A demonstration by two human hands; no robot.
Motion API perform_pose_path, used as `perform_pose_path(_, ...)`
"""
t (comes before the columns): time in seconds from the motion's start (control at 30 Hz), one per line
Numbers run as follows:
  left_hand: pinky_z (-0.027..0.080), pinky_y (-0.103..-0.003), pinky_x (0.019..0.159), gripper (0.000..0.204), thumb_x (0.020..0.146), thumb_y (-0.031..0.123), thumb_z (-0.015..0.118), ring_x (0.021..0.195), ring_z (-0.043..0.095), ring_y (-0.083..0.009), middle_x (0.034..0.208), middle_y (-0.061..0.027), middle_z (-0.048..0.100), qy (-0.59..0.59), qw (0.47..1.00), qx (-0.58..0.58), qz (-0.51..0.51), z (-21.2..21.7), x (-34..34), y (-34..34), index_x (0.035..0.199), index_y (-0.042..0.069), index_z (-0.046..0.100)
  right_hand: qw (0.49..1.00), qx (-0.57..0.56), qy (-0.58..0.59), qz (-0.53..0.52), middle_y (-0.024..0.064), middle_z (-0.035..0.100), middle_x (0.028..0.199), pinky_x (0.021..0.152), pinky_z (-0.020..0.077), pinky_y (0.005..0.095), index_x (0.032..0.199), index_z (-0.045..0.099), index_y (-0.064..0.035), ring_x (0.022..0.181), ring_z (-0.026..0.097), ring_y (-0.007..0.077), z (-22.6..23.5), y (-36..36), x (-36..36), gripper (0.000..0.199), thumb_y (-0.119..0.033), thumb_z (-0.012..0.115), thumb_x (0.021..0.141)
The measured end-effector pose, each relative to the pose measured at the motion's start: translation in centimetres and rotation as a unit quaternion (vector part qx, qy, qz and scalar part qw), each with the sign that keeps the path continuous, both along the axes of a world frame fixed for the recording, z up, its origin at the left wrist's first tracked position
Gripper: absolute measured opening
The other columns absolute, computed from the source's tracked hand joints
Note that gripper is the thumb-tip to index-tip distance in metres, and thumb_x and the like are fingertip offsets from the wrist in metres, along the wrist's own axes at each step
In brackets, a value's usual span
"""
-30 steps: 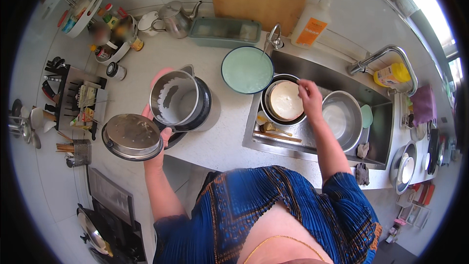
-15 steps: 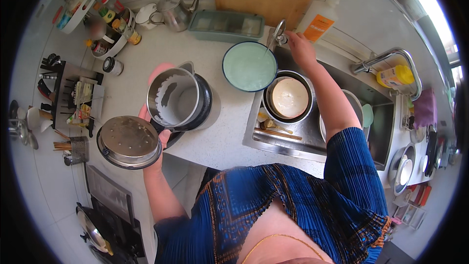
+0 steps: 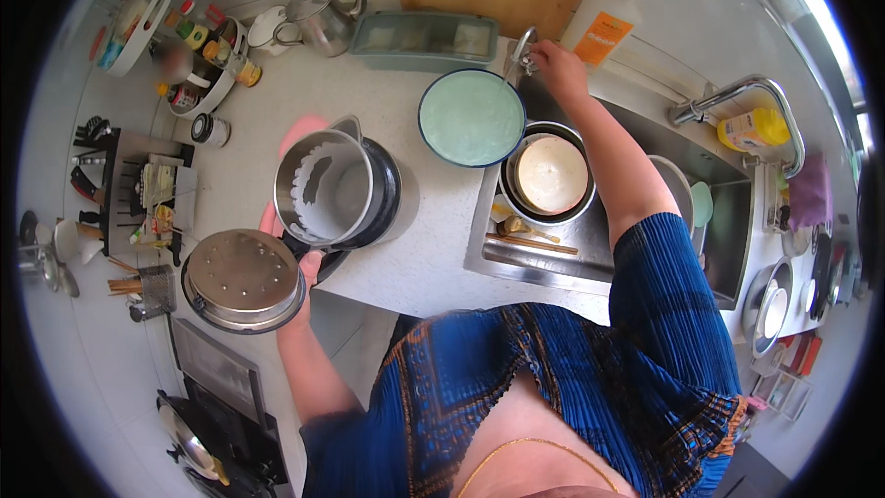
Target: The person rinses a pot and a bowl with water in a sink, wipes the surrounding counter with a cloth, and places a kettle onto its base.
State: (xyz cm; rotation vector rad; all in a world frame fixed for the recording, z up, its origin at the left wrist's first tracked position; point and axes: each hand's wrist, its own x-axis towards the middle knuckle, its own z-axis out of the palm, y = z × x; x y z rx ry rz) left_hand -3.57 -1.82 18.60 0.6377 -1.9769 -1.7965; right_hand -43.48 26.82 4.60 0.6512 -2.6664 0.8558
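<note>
At the left, my left hand is wrapped round the handle side of a metal-lined jug, its fingers partly hidden. The jug's domed lid is swung back over my wrist, and whitish residue coats the inner wall. My right hand reaches to the back of the sink, its fingers closed on the small chrome tap. Under the spout sits a pale green bowl with a dark blue rim, with what looks like water in it. It stands on the counter's edge beside the sink.
Stacked bowls, chopsticks and more dishes lie in the steel sink. A steel kettle and a lidded green box stand at the back. A larger faucet arches at the right; a knife rack is at the left.
The view has shifted slightly. My right hand stays at the tap and my left hand still holds the jug; neither has clearly moved.
</note>
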Motion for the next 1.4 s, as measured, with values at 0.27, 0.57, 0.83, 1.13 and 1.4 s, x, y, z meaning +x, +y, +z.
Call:
perform_pose_path(0.27, 0.034, -0.016, 0.048, 0.087, 0.077, 0.015, 0.075, 0.063, 0.047, -0.0045, 0.127, -0.0108, 0.056, 0.006, 0.999, -0.038, 0.014, -0.6, 0.3, -0.1, 0.148, 0.000, 0.028, 0.993, -0.084, -0.051, -0.071, 0.0088, 0.069, 0.085, 0.070, 0.0514, 0.0416, 0.088, 0.068, -0.0120, 0.081, 0.066, 0.0315, -1.2, -1.0, 0.2, 0.015, -0.026, 0.067, 0.083)
perform_pose_path(0.57, 0.034, -0.018, 0.047, 0.087, 0.076, 0.017, 0.076, 0.059, 0.046, -0.0056, 0.114, -0.0102, 0.061, -0.001, 0.999, -0.019, 0.038, -0.3, 0.5, 0.2, 0.148, 0.002, 0.029, 0.974, -0.147, -0.136, -0.105, 0.0097, 0.071, 0.084, 0.071, 0.0517, 0.0386, 0.088, 0.070, -0.0095, 0.079, 0.068, 0.0286, -1.7, -1.3, 0.3, 0.019, -0.027, 0.070, 0.082)
perform_pose_path(0.83, 0.034, -0.018, 0.047, 0.087, 0.075, 0.020, 0.077, 0.056, 0.045, -0.0059, 0.098, -0.0082, 0.063, 0.010, 0.999, -0.030, 0.037, -0.5, 0.1, 0.3, 0.147, 0.002, 0.031, 0.966, -0.186, -0.145, -0.107, 0.0100, 0.070, 0.079, 0.071, 0.0512, 0.0373, 0.088, 0.068, -0.0072, 0.075, 0.067, 0.0269, -2.3, -0.4, 1.3, 0.018, -0.023, 0.070, 0.082)
perform_pose_path(1.13, 0.034, -0.018, 0.046, 0.085, 0.076, 0.021, 0.077, 0.052, 0.043, -0.0059, 0.081, -0.0028, 0.059, 0.014, 0.998, -0.042, 0.035, -0.6, 0.2, 0.3, 0.146, 0.001, 0.033, 0.852, -0.400, -0.303, -0.147, 0.0057, 0.069, 0.079, 0.062, 0.0508, 0.0256, 0.089, 0.067, -0.0025, 0.066, 0.065, 0.0114, -4.5, -1.1, 3.0, 0.016, -0.015, 0.074, 0.081)
perform_pose_path(1.4, 0.036, -0.019, 0.051, 0.084, 0.079, 0.025, 0.075, 0.053, 0.044, -0.0064, 0.074, -0.0045, 0.058, -0.008, 0.998, -0.051, 0.038, 0.2, -0.2, 0.9, 0.147, 0.001, 0.032, 0.837, -0.408, -0.336, -0.139, 0.0038, 0.067, 0.082, 0.062, 0.0511, 0.0261, 0.096, 0.066, -0.0038, 0.070, 0.064, 0.0126, -5.2, -1.8, 2.4, 0.021, -0.020, 0.073, 0.084)
